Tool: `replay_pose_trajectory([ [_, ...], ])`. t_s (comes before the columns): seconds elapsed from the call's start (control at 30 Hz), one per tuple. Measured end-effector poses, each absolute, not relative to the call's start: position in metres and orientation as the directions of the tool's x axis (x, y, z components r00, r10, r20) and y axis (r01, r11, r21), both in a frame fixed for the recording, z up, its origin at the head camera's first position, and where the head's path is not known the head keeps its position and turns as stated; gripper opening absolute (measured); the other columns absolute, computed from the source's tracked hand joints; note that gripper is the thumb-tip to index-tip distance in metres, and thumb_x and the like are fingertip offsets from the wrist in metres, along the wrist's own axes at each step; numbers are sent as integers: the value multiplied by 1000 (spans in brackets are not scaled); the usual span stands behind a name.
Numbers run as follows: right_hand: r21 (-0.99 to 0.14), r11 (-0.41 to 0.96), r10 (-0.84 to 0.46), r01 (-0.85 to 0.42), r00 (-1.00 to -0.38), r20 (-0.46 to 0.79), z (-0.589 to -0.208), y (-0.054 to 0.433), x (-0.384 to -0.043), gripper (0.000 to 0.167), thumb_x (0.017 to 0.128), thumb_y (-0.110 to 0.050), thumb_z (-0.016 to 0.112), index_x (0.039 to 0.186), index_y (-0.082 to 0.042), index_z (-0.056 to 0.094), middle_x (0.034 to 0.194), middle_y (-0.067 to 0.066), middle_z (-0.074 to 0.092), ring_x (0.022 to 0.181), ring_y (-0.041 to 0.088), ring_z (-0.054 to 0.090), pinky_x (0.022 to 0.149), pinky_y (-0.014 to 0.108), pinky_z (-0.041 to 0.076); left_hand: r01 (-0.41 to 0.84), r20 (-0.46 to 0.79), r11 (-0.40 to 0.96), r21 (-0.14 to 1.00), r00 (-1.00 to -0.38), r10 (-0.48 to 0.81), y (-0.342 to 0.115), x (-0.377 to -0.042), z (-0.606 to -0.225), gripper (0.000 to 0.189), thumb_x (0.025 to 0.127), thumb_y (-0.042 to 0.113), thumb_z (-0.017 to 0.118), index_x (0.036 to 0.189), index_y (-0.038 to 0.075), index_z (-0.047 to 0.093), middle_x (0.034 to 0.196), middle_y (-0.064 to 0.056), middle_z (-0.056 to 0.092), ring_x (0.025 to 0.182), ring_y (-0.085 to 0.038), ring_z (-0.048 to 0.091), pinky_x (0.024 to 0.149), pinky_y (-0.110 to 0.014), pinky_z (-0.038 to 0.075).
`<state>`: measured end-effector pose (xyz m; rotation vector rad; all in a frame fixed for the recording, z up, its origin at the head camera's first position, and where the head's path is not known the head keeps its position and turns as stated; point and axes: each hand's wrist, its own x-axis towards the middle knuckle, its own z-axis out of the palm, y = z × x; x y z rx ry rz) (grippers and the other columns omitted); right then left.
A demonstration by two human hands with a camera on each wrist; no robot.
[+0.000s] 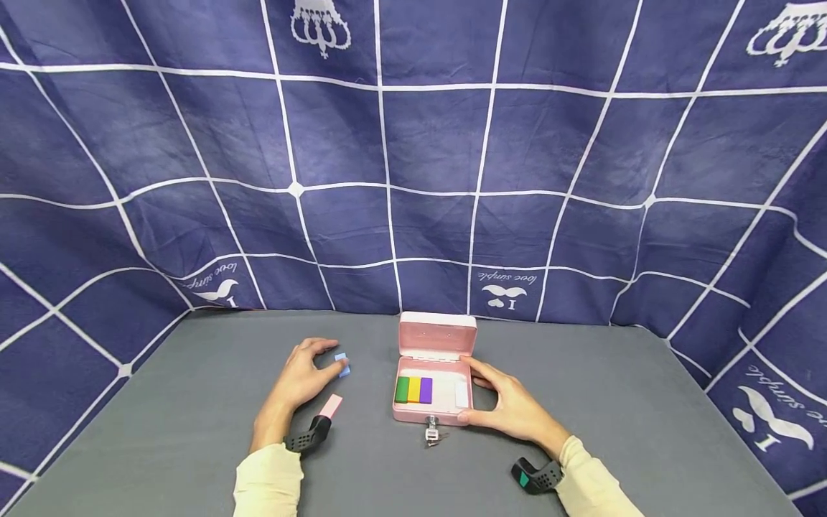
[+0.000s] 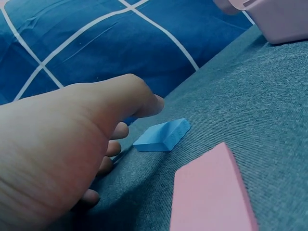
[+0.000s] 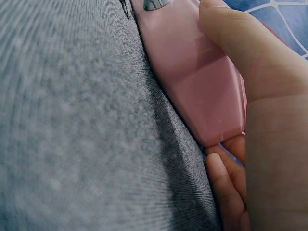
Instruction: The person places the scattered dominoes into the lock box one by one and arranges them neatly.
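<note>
A pink metal cash box (image 1: 426,416) stands with its lid (image 1: 437,337) raised. Inside lie a green block (image 1: 402,389), a yellow block (image 1: 414,389) and a purple block (image 1: 426,390), side by side at the left. My right hand (image 1: 510,407) grips the box's right end, thumb at the front corner and fingers around the side and back. To the left, my left hand (image 1: 306,375) reaches around a light blue block (image 2: 161,136) on the table, thumb and fingers apart on either side of it. A pink block (image 2: 211,192) lies nearer me, by the left wrist.
A key (image 1: 433,434) hangs from the lock on the box's front. A whitish piece (image 1: 461,394) lies at the right inside the box. Grey cloth covers the table (image 1: 375,474). Behind and at both sides hangs a blue checked curtain (image 1: 426,143).
</note>
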<state>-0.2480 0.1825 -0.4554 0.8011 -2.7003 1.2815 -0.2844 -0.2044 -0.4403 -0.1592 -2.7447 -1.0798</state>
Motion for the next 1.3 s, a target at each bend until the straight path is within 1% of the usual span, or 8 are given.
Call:
replay_pose_trajectory([
  [0.1, -710, 535, -419, -457, -874, 246, -453, 186, -244, 91, 76, -48, 85, 152, -30, 40, 149, -2, 53, 124, 14, 63, 110, 31, 47, 170, 206, 720, 673, -978, 39, -200, -285, -442, 46, 87, 31, 75, 125, 6, 68, 132, -16, 60, 127, -37, 51, 108, -53, 40],
  [0.23, -699, 551, -418, -456, -876, 241, -455, 186, -240, 91, 76, -50, 84, 153, -30, 39, 149, 1, 53, 123, 14, 63, 108, 31, 49, 188, 228, 722, 666, -973, 44, -200, -286, -442, 44, 86, 30, 75, 121, 4, 70, 129, -16, 61, 125, -37, 52, 107, -53, 41],
  [0.33, -701, 549, -403, -455, -879, 254, -456, 185, -239, 91, 75, -49, 85, 153, -30, 41, 148, 3, 54, 122, 15, 63, 107, 31, 50, 217, 254, 728, 650, -965, 61, -201, -288, -441, 44, 86, 30, 75, 120, 3, 70, 128, -16, 62, 124, -38, 52, 106, -54, 41],
  [0.53, -699, 550, -409, -456, -878, 251, -457, 184, -243, 90, 76, -48, 85, 152, -30, 41, 148, 2, 54, 123, 15, 63, 107, 31, 50, 237, 277, 727, 644, -958, 66, -204, -290, -445, 43, 85, 30, 75, 119, 4, 71, 126, -15, 63, 123, -38, 54, 105, -54, 41],
  [0.87, -683, 581, -408, -443, -884, 227, -453, 186, -245, 90, 76, -51, 83, 152, -33, 39, 149, 0, 53, 125, 15, 63, 109, 36, 48, 249, 289, 712, 657, -955, 67, -199, -292, -446, 42, 86, 29, 76, 120, 6, 71, 127, -15, 63, 124, -38, 54, 106, -54, 41],
  [1.13, -699, 575, -394, -426, -892, 219, -449, 181, -246, 90, 75, -48, 85, 152, -32, 41, 149, 2, 53, 125, 18, 63, 109, 37, 48, 277, 318, 702, 656, -945, 76, -205, -293, -446, 40, 86, 29, 76, 120, 8, 71, 125, -14, 66, 123, -38, 55, 105, -54, 41],
  [1.3, -700, 567, -416, -435, -884, 213, -448, 180, -246, 90, 77, -46, 84, 153, -29, 40, 150, 4, 52, 125, 20, 62, 109, 36, 49, 280, 325, 705, 652, -943, 74, -210, -289, -447, 39, 88, 29, 75, 121, 9, 70, 122, -12, 68, 114, -32, 60, 98, -49, 45],
])
